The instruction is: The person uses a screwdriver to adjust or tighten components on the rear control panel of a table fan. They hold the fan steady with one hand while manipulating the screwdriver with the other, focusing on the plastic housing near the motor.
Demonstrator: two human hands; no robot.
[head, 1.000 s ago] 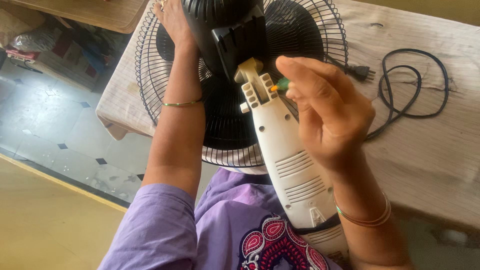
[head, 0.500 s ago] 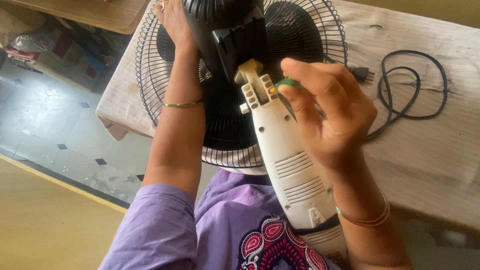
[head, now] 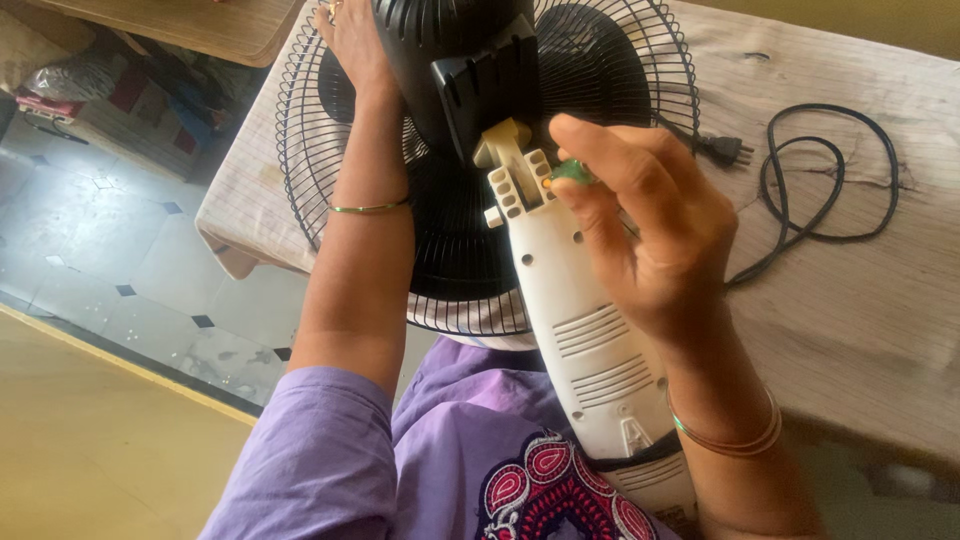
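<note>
Right hand (head: 650,240) pinches a small green-handled tool (head: 572,172) at the cream plastic fan neck (head: 560,290), fingers closed round it; left hand (head: 350,45) braces the black wire fan guard (head: 300,130) steady, I judge; its fingers hidden; fan lies on wooden table (head: 860,300).

The person wears a lilac short-sleeved top with a dark red, pink and white embroidered motif on the chest. A thin gold bangle circles the left hand's (head: 350,40) wrist. Several slim bangles, gold with one green, ring the right hand's (head: 650,235) wrist.
</note>
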